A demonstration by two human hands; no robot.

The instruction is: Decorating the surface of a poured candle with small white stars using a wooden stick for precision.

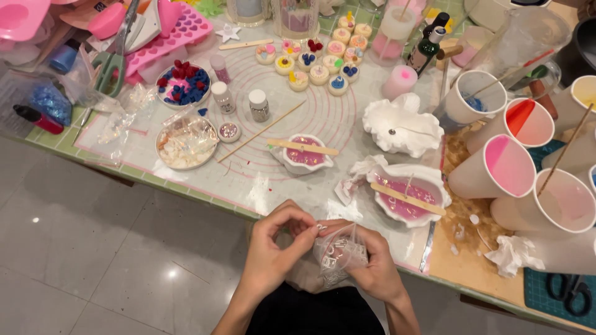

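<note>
We saw both hands at the near edge of the surface (279, 192), low in the head view. The right hand (372, 263) cupped a small clear bag (338, 253) of tiny pale bits, fingers closed around it. The left hand (273, 251) met it from the other side, thumb and forefinger pinched at the bag's mouth, on the bag or on a small piece; we could not tell which. The bag sat between the hands, just off the surface edge, above the lap.

Just beyond the hands lay a white shell dish (413, 193) of pink wax with a wooden stick (406, 198) across it. A smaller pink-filled dish (303, 153) stood to its left, also with a stick on top. An empty white shell mould (400, 126) sat behind them. To the right, white cups (515, 167) leaned on their sides, some pink or red inside. Further back we noted a cluster of small decorated candles (320, 59), a bowl of red and blue pieces (183, 84), a plate of white shells (186, 146), two small jars (241, 102) and a long skewer (261, 131). Black scissors (568, 291) lay at the far right corner.
</note>
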